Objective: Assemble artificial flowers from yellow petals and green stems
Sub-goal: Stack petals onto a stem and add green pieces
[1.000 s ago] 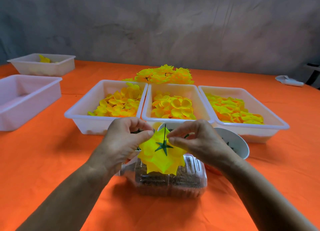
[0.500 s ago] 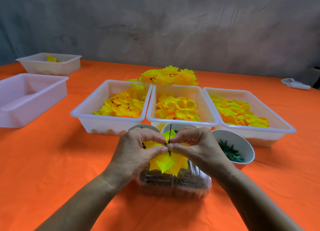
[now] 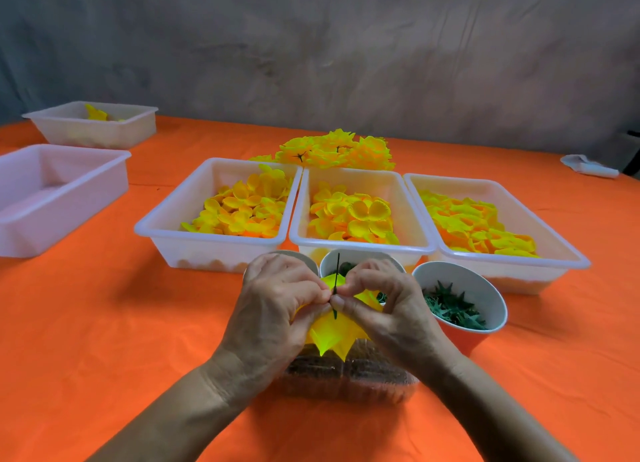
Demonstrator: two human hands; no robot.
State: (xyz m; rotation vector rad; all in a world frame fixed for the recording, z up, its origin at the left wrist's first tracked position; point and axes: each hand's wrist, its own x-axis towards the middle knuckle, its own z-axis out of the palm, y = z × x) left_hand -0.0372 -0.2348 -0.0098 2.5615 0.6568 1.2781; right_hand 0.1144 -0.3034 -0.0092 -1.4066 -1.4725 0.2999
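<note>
Head cam: your left hand (image 3: pixel 277 305) and right hand (image 3: pixel 377 302) both pinch the thin dark green stem (image 3: pixel 336 281) where it pokes up through the yellow petals (image 3: pixel 334 333), held over a clear tub (image 3: pixel 346 378) near the table's (image 3: pixel 104 323) front edge. The petals look pointy and crumpled, and your fingers hide most of them, so the stem's lower end can't be made out.

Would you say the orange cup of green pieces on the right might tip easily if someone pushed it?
Probably yes: the orange cup already leans and narrows toward its base. It likely weighs little, since the green pieces inside look thin and small, so a nudge might slide or topple it.
</note>
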